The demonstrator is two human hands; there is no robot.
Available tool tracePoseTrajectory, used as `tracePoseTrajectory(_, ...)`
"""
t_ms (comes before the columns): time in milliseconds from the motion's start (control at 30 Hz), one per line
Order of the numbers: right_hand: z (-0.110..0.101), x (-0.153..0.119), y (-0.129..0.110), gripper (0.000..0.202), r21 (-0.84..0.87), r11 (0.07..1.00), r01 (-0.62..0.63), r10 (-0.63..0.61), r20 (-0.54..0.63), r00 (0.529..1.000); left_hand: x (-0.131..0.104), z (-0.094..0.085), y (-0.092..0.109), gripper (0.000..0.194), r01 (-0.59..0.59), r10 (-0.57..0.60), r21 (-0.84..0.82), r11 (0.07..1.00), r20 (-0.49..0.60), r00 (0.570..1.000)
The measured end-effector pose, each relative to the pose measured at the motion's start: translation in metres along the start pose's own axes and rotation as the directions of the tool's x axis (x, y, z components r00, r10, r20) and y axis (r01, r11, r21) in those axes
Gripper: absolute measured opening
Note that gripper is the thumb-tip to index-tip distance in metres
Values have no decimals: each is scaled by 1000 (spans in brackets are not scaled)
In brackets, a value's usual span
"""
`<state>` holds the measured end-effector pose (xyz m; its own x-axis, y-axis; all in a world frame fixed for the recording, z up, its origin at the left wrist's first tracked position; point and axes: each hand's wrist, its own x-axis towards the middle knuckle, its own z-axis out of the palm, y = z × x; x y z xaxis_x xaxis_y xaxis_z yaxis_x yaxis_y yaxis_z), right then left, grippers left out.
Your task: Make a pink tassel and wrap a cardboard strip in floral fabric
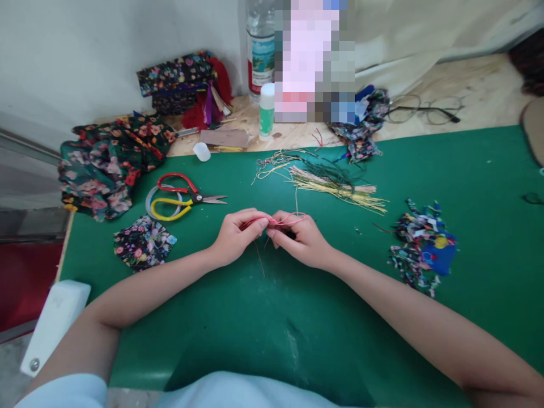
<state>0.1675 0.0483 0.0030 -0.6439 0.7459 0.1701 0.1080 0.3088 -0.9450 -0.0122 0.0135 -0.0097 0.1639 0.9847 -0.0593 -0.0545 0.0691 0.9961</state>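
Over the middle of the green mat, both my hands meet around a pink-red cord (293, 219). My left hand (238, 235) pinches it between thumb and forefinger. My right hand (302, 241) is closed on the same cord, with a loop of it lying across the knuckles. Thin ends hang below the fingers. Whether the cord is knotted between the fingertips is too small to tell. Just beyond my hands lies a bundle of yellow, pink and dark green cords (340, 184). Scissors (187, 197) with one red and one yellow handle rest left of my left hand.
The green mat (272, 340) covers the table. Floral fabric (114, 164) is heaped at the left, near a floral patch (144, 242). Fabric scraps (425, 249) lie right. Behind stand a glue stick (267, 113) and a plastic bottle (260, 56); glasses (429, 110) lie back right.
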Motion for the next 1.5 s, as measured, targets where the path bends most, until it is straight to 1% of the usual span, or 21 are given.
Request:
tracePoseTrajectory(100, 1, -2, 1, 27, -31, 999, 20, -20, 8, 1000, 0, 0, -3, 27, 13, -14, -28, 1000, -26, 1000)
tracePoseTrajectory(167, 2, -3, 1, 29, -32, 999, 23, -23, 20, 1000, 0, 0, -3, 28, 7, -7, -10, 1000, -32, 999)
tracePoseTrajectory(233, 2, -4, 0, 29, -32, 999, 6, -5, 25, 1000, 0, 0, -1, 28, -24, 25, 38, 999, -30, 999)
tracePoseTrajectory(300, 3, -6, -1, 22, -22, 999, -45, 45, 12, 999, 0, 1, 3, 27, -73, 75, 103, 992, -17, 997)
tracePoseTrajectory(367, 4, -8, -1, 15, 4, 995, -96, 96, -20, 995, 0, 2, 8, 24, -124, 125, 160, 979, 4, 992)
tracePoseTrajectory(467, 9, -11, -3, 20, 91, 991, -102, 111, -100, 989, 0, 3, 11, 23, -158, 160, 215, 964, 7, 987)
tracePoseTrajectory(533, 13, -12, -4, 22, 203, 974, -105, 138, -158, 978, 0, 3, 12, 25, -166, 172, 244, 955, -4, 985)
tracePoseTrajectory(600, 16, -12, -8, 23, 321, 936, -141, 209, -186, 960, -1, 4, 11, 25, -183, 189, 276, 943, 4, 982)
tracePoseTrajectory(667, 19, -12, -12, 24, 409, 892, -191, 279, -167, 946, -2, 4, 11, 24, -197, 201, 304, 932, 19, 979)
tracePoseTrajectory(767, 20, -11, -18, 26, 520, 810, -270, 364, -85, 928, -3, 4, 10, 23, -208, 213, 331, 921, 23, 977)
tracePoseTrajectory(833, 22, -11, -21, 28, 619, 722, -310, 411, -23, 912, -3, 5, 9, 23, -219, 229, 348, 911, 14, 973)
tracePoseTrajectory(933, 24, -11, -22, 31, 744, 582, -328, 454, 38, 890, -3, 5, 8, 23, -241, 257, 368, 898, 5, 966)
tracePoseTrajectory(967, 24, -12, -23, 32, 764, 553, -332, 463, 50, 885, -2, 5, 8, 23, -244, 262, 368, 897, 3, 965)
tracePoseTrajectory(1033, 25, -13, -24, 32, 777, 527, -345, 480, 63, 875, -2, 5, 8, 22, -235, 257, 367, 900, -10, 966)
tracePoseTrajectory(1133, 27, -15, -26, 31, 770, 523, -364, 521, 49, 852, -2, 5, 8, 22, -197, 222, 365, 910, -26, 975)
tracePoseTrajectory(1233, 29, -17, -28, 33, 772, 502, -389, 563, 50, 825, -2, 6, 9, 23, -178, 202, 354, 918, -33, 979)
tracePoseTrajectory(1333, 30, -18, -28, 37, 760, 508, -405, 572, 54, 819, -2, 6, 10, 22, -157, 185, 334, 929, -51, 981)
tracePoseTrajectory(1400, 29, -18, -26, 36, 716, 566, -409, 574, 14, 819, -1, 7, 10, 22, -148, 176, 322, 935, -61, 982)
tracePoseTrajectory(1433, 29, -18, -25, 33, 671, 623, -402, 564, -30, 825, -1, 7, 10, 22, -145, 175, 319, 937, -67, 982)
tracePoseTrajectory(1467, 28, -18, -24, 30, 603, 700, -383, 538, -92, 838, -1, 7, 10, 22, -144, 176, 319, 937, -74, 982)
tracePoseTrajectory(1500, 27, -18, -23, 25, 501, 791, -350, 485, -166, 859, -1, 7, 10, 22, -143, 178, 321, 936, -82, 981)
